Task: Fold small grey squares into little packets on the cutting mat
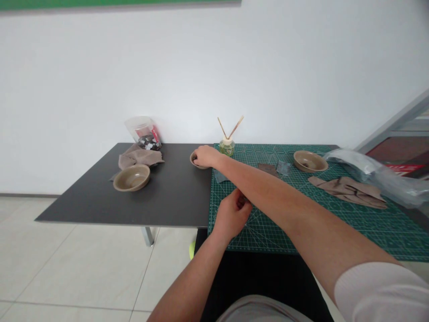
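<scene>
My right hand [206,156] reaches across to a small tan bowl [200,167] near the back of the table, fingertips inside its rim; what they pinch, if anything, is hidden. My left hand [233,213] is curled over the green cutting mat [268,232], below my right forearm, with its fingers pressed together around something too small to make out. Just behind my right hand stands a glass bottle with two sticks [227,146]. A grey piece [220,176] lies at the mat's left edge, partly covered by my forearm.
At the left on the dark table [174,201] are a tan bowl [132,178], a brown cloth [140,156] and a tipped clear container [146,134]. On the right are another bowl [310,162], small packets [283,167], a crumpled cloth [348,190] and clear plastic wrap [378,172].
</scene>
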Demonstrator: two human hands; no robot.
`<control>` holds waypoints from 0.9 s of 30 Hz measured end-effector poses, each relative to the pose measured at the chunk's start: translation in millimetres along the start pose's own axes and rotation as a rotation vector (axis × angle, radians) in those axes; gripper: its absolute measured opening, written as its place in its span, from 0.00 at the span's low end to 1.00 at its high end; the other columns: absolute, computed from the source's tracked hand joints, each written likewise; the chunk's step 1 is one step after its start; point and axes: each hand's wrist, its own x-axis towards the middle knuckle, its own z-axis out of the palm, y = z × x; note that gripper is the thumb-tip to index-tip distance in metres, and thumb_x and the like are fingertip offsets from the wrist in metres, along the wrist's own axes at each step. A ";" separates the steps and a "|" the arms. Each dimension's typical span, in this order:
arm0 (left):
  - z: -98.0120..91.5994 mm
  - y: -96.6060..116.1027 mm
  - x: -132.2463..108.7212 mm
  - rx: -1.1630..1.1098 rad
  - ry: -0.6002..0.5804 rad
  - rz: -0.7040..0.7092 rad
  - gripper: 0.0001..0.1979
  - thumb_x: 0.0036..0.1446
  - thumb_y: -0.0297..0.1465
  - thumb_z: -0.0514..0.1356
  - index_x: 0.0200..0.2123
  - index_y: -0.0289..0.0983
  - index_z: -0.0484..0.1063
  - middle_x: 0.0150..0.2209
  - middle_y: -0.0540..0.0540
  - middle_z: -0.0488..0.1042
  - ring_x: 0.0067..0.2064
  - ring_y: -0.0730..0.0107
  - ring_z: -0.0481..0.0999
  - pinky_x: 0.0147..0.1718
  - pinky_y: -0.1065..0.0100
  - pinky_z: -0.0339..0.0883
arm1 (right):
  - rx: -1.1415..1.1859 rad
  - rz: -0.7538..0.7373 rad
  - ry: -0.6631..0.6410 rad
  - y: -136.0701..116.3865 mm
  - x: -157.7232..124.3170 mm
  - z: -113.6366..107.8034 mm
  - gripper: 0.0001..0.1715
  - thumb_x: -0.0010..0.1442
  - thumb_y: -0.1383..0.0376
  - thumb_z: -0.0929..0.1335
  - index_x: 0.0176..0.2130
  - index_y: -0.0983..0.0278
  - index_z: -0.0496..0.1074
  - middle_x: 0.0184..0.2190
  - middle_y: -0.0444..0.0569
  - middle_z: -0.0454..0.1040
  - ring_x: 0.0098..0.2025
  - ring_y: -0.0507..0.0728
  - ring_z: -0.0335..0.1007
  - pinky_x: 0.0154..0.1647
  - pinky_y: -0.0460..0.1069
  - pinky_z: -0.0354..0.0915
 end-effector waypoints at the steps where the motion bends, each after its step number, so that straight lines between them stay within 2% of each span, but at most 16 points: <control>1: 0.1 0.4 0.0 -0.001 -0.002 -0.002 0.08 0.56 0.27 0.56 0.40 0.38 0.72 0.32 0.49 0.76 0.31 0.70 0.73 0.30 0.70 0.63 | 0.000 0.008 -0.020 0.5 1.5 -0.9 0.18 0.59 0.60 0.67 0.43 0.70 0.78 0.47 0.64 0.78 0.49 0.67 0.74 0.48 0.54 0.67; 8: 1.2 0.1 -0.2 -0.028 0.000 -0.012 0.10 0.57 0.28 0.57 0.42 0.37 0.72 0.35 0.46 0.79 0.34 0.67 0.75 0.33 0.69 0.66 | 0.034 0.113 -0.096 -1.5 6.0 -7.5 0.20 0.54 0.57 0.71 0.44 0.63 0.79 0.47 0.59 0.79 0.50 0.68 0.74 0.48 0.57 0.68; 13: 1.1 -0.5 -0.2 -0.020 0.005 -0.035 0.08 0.57 0.29 0.57 0.40 0.37 0.73 0.34 0.46 0.79 0.35 0.66 0.75 0.34 0.68 0.66 | 0.066 0.143 -0.072 -0.5 3.3 -4.2 0.18 0.54 0.56 0.70 0.45 0.57 0.77 0.50 0.53 0.77 0.52 0.68 0.72 0.50 0.60 0.67; 19: 0.3 -0.6 0.1 -0.031 -0.012 -0.014 0.07 0.57 0.29 0.57 0.39 0.37 0.72 0.34 0.47 0.78 0.33 0.69 0.74 0.32 0.69 0.63 | 0.076 0.111 -0.041 1.6 2.8 1.3 0.14 0.56 0.61 0.69 0.44 0.57 0.76 0.50 0.52 0.77 0.52 0.67 0.72 0.51 0.62 0.64; 23: 0.1 0.0 1.1 -0.018 -0.013 -0.014 0.07 0.57 0.28 0.56 0.39 0.37 0.72 0.32 0.49 0.76 0.31 0.71 0.71 0.31 0.70 0.62 | 0.093 0.061 0.046 2.3 -1.9 -0.4 0.13 0.59 0.62 0.66 0.44 0.59 0.75 0.51 0.53 0.76 0.51 0.65 0.71 0.50 0.58 0.64; 25: -0.4 0.6 1.6 -0.007 -0.007 -0.017 0.06 0.56 0.27 0.56 0.37 0.37 0.71 0.31 0.50 0.75 0.30 0.72 0.70 0.31 0.70 0.61 | 0.143 0.043 0.159 3.5 -8.1 -3.6 0.14 0.60 0.61 0.65 0.44 0.62 0.74 0.48 0.54 0.76 0.50 0.62 0.71 0.48 0.54 0.64; 27: -1.0 1.3 2.0 0.017 0.007 -0.033 0.05 0.56 0.28 0.56 0.35 0.37 0.71 0.29 0.51 0.72 0.30 0.73 0.69 0.30 0.71 0.60 | 0.282 0.037 0.313 6.7 -18.8 -7.5 0.13 0.57 0.61 0.67 0.42 0.65 0.73 0.41 0.53 0.78 0.45 0.59 0.72 0.44 0.51 0.64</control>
